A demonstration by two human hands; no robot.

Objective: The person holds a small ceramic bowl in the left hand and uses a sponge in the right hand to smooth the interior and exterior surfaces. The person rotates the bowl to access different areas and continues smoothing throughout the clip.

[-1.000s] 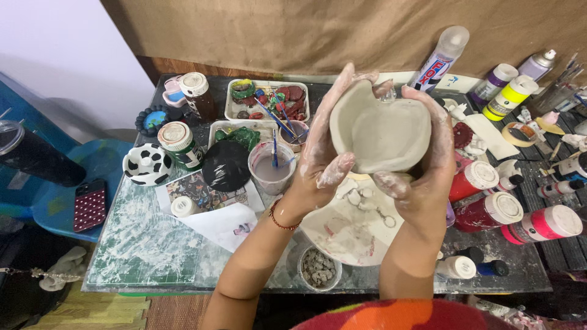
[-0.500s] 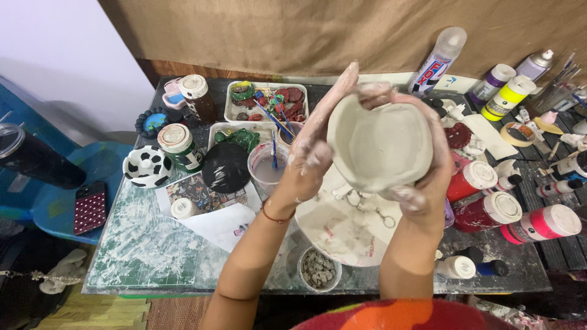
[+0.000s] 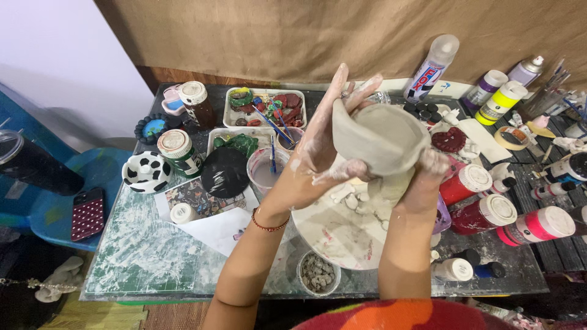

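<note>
We are tipping the grey clay bowl (image 3: 379, 139) onto its side now, above the white plate (image 3: 342, 235). Our left hand (image 3: 321, 153) and right hand (image 3: 428, 177) are both pressing it between them.

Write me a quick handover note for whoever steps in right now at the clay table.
Left hand: clay-smeared, grip on the left wall of the grey handmade clay bowl, fingers up along its rim.
Right hand: supports the bowl from below right.
Bowl is held tilted in the air above the round white clay-smeared board, where small clay scraps lie.
Done: bowl shape formed. Left: the surface looks unpainted.
</note>
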